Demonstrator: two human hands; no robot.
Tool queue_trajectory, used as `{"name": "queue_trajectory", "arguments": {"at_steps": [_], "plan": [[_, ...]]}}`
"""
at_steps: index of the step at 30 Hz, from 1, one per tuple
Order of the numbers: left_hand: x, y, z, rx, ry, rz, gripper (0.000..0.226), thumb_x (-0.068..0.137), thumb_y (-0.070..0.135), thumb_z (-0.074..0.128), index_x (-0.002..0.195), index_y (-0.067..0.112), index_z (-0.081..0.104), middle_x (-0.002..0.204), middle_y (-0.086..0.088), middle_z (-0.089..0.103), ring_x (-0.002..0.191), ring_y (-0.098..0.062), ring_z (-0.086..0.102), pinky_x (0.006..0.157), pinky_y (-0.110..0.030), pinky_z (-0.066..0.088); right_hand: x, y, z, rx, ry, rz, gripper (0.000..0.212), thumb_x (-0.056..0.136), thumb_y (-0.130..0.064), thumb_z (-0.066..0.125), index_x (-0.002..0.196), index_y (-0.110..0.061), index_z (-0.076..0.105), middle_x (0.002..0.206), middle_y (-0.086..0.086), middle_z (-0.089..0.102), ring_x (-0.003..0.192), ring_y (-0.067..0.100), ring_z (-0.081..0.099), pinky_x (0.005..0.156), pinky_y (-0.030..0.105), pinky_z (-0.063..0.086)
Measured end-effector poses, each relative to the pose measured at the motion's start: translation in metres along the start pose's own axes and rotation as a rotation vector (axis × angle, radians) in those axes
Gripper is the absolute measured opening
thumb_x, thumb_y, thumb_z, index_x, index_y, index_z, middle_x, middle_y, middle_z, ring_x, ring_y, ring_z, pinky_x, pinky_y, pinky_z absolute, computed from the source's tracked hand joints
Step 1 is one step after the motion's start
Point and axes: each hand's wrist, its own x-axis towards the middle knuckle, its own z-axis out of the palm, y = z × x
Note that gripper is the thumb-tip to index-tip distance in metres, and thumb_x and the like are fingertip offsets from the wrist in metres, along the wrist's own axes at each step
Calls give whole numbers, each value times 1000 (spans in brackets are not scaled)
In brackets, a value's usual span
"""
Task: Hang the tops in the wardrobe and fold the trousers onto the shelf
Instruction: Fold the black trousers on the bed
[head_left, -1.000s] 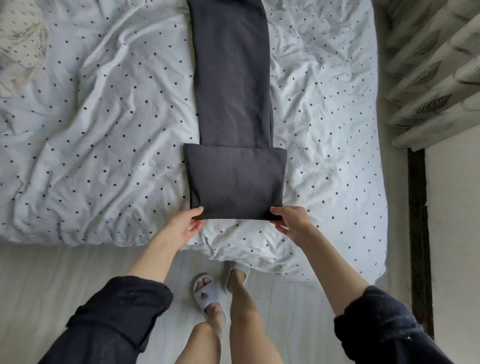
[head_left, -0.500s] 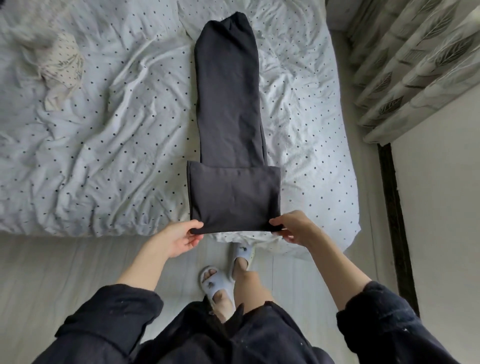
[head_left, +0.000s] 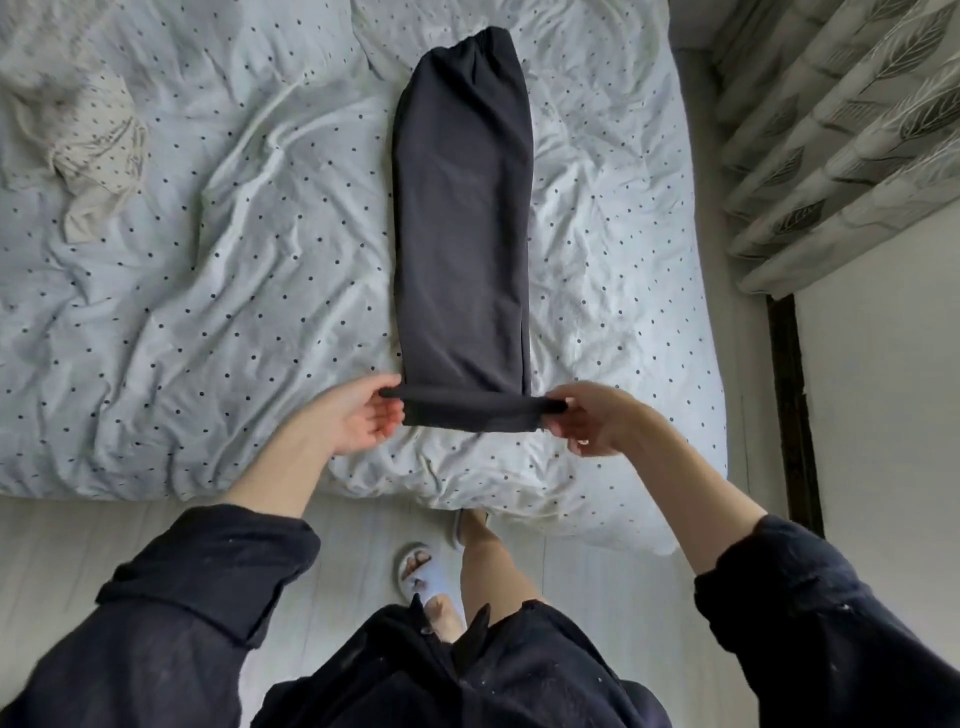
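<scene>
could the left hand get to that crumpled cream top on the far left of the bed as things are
Probably not right away. The left hand grips one end of the dark trousers' folded edge, so its grip is taken. The cream top lies far up the spotted duvet; nothing blocks the way, but it looks like a long lean.

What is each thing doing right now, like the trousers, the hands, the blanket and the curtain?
trousers: lying long on the bed, near end lifted in a fold
left hand: pinching the fold's left corner
right hand: pinching the fold's right corner
blanket: spread out, wrinkled
pale cloth: crumpled on the blanket
curtain: hanging in folds
</scene>
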Motion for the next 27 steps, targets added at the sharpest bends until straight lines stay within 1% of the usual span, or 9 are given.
{"name": "queue_trajectory", "arguments": {"at_steps": [4,7,9,10,13,15,19,24,27], "plan": [[28,59,17,-38,60,131,29,92,39,55,84,12,58,82,-3,62,74,-15,58,63,-25,44,22,-67,-8,163,20,-192,25,92,-36,56,79,-14,57,78,1,68,68,12,65,61,23,40],[55,65,18,1,217,186,26,91,40,57,84,16,60,87,-1,63,74,-13,58,62,-25,43,46,-85,-9,128,124,-226,23,92,-35,56,83,-14,58,87,4,65,78,18,61,64,27,41],[75,47,13,52,343,137,18,89,30,62,91,12,60,93,-4,59,72,-15,56,62,-25,43,66,-75,-7,51,190,-158,21,90,-30,60,83,-11,58,88,6,62,77,20,58,62,29,40],[82,33,11,74,362,90,21,89,26,64,101,10,60,100,-6,56,79,-18,57,67,-27,44,74,-64,-5,1,205,-121,20,89,-28,61,87,-8,59,92,8,62,80,21,58,66,30,42],[97,-5,8,116,275,-85,51,87,27,66,128,5,47,124,-9,50,117,-27,51,88,-35,44,94,-32,2,-137,200,-28,33,88,-29,64,109,-4,59,105,11,59,101,26,55,86,40,46],[101,-18,11,74,226,-129,55,84,28,70,127,5,44,132,-12,48,121,-26,48,90,-36,45,102,-21,6,-154,216,-27,42,87,-29,66,113,3,59,105,18,60,99,28,56,92,45,48],[109,-17,21,-164,178,-149,64,82,17,72,136,5,39,138,-17,44,120,-25,52,89,-32,48,115,-19,11,-155,258,-22,48,82,-30,71,115,2,57,105,13,61,89,23,57,80,42,51],[105,-21,24,-293,147,-162,59,84,12,70,136,6,43,143,-13,42,126,-23,47,90,-27,46,118,-17,10,22,171,81,48,80,-20,74,120,-5,51,116,9,58,100,23,57,79,33,49],[97,-20,21,-309,140,-166,61,82,13,71,136,7,44,143,-13,42,126,-23,46,86,-27,45,114,-16,9,130,114,105,39,80,-10,73,113,-6,52,104,8,58,82,17,54,66,27,42]]}}
